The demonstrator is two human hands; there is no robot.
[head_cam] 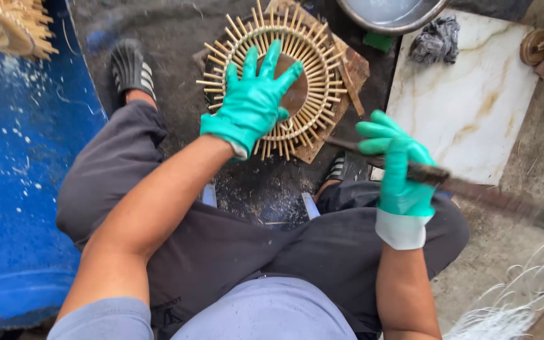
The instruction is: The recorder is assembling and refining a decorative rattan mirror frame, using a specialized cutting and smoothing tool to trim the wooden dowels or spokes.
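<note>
at the far left stands a blue barrel [14,189] with white specks on its side, and above it, in the top left corner, a bundle of pale bamboo sticks [7,25] comes into the view. next to the barrel is the person's left leg in dark grey trousers [221,252], with a black sandal [130,66] on the dark floor [171,31].

the left hand [253,104], in a green rubber glove, lies flat with the fingers spread open on a round bamboo frame [313,101]. the hand presses on the frame and does not close around it. the frame is a ring with many short sticks pointing out like sun rays, and it rests on a brown wooden board [351,69] on the floor, just in front of the knees and between the two feet.

further right, the right hand [398,173], also in a green glove with a white cuff, is closed around a long dark tool [448,179]. the tool looks like a blade or a file, but it is blurred, so i cannot tell which. its tip points toward the lower edge of the frame; whether it touches the frame i cannot tell. the two hands are apart from each other.

behind the right hand lies a white marble slab [473,101] with a grey crumpled rag [437,39] on its upper edge. a metal bowl [391,16] is at the top, with a small green block [379,41] below it. white thin fibres [511,308] lie in the bottom right corner.
</note>
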